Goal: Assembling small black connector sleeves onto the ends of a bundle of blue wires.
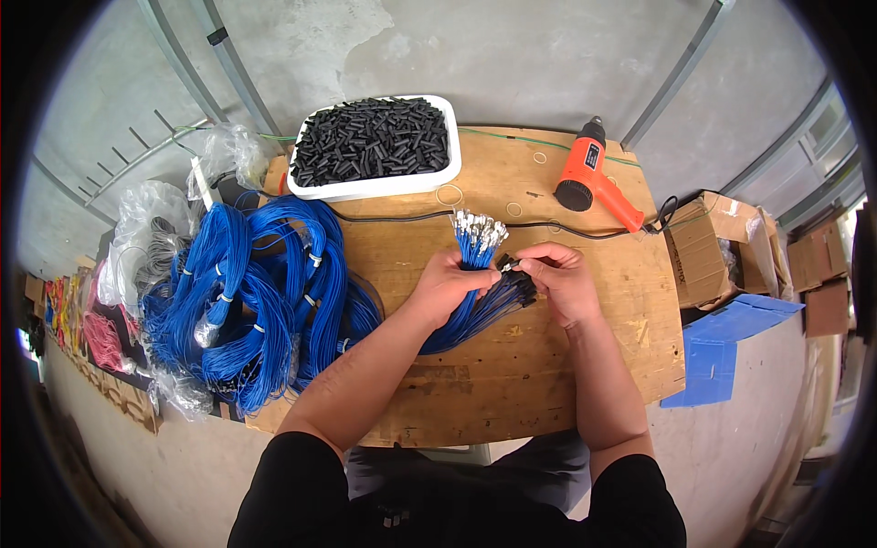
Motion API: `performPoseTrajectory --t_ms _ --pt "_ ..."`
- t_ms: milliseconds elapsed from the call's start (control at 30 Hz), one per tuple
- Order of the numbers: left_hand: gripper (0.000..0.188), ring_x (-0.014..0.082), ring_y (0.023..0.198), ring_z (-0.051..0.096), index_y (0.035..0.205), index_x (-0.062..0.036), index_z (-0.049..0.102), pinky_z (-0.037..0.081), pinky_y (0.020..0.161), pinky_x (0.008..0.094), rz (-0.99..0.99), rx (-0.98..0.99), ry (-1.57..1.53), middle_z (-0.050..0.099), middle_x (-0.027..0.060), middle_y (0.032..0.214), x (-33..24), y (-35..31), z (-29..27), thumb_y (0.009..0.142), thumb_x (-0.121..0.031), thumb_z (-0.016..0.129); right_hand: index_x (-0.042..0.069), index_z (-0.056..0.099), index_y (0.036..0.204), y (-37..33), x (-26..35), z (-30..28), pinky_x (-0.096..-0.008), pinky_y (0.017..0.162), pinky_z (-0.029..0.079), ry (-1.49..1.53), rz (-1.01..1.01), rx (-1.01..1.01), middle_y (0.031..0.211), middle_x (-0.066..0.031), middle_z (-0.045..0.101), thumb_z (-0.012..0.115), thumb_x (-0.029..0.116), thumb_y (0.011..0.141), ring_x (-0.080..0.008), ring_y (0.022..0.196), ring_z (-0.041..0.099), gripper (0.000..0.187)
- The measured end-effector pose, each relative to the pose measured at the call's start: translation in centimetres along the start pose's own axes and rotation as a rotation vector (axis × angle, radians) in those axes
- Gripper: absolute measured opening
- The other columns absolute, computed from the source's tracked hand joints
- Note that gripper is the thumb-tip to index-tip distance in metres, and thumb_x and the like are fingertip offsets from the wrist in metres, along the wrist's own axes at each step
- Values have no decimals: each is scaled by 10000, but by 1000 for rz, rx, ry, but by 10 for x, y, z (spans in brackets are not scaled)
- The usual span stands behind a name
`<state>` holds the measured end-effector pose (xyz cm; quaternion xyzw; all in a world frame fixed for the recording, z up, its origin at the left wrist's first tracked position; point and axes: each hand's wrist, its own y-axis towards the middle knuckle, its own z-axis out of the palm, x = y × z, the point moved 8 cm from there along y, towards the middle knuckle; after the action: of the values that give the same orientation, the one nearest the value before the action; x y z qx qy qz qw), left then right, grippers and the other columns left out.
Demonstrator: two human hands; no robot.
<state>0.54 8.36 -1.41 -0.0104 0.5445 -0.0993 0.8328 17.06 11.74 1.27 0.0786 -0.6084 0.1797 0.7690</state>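
Note:
My left hand (pixel 449 285) is closed round a bundle of thin blue wires (pixel 473 258). Bright metal terminals (pixel 480 226) fan out at the top of that bundle, above my fingers. Beside it my right hand (pixel 562 279) pinches a small wire end (pixel 512 266) that has a metal tip and something dark on it; the fingertips partly hide it. Just below the pinch lie several wire ends with black sleeves (pixel 519 290), their wires running back down and left under my left hand.
A white tub (pixel 448 183) heaped with short black tubes (pixel 370 142) stands at the back. An orange heat gun (pixel 589 173) lies at the back right, near a black cord (pixel 411 218). Coiled blue wire bundles (pixel 311 265) cover the table's left side. Cardboard boxes (pixel 699 256) stand on the right.

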Motion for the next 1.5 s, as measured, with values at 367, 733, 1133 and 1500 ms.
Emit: performPoseTrajectory --t_ms 367,733,1133,1500 --pt "124 132 663 588 909 13 656 456 626 272 16 19 9 637 56 758 -2 -1 3 824 -18 742 -15 725 1013 -4 9 4 -215 685 487 -92 -46 13 884 -42 709 702 4 892 -73 765 620 124" --pt "136 136 678 586 967 44 648 465 634 269 33 48 16 640 75 796 0 -2 6 870 -30 709 -24 703 1040 -3 11 1 -215 711 489 -97 -52 -17 896 -42 702 690 12 905 -63 773 604 141" --pt "100 117 659 580 905 35 658 456 615 259 39 21 123 642 59 770 -2 -1 8 852 -28 716 -19 683 1021 2 -10 -2 -199 473 280 151 157 74 806 -52 675 672 138 948 -42 519 380 173" --pt "110 104 659 574 923 22 667 468 623 252 58 50 190 639 29 765 -1 -2 8 868 -53 725 -12 690 1009 0 -14 3 -195 476 281 124 203 106 785 -47 666 691 138 934 -37 529 388 168"
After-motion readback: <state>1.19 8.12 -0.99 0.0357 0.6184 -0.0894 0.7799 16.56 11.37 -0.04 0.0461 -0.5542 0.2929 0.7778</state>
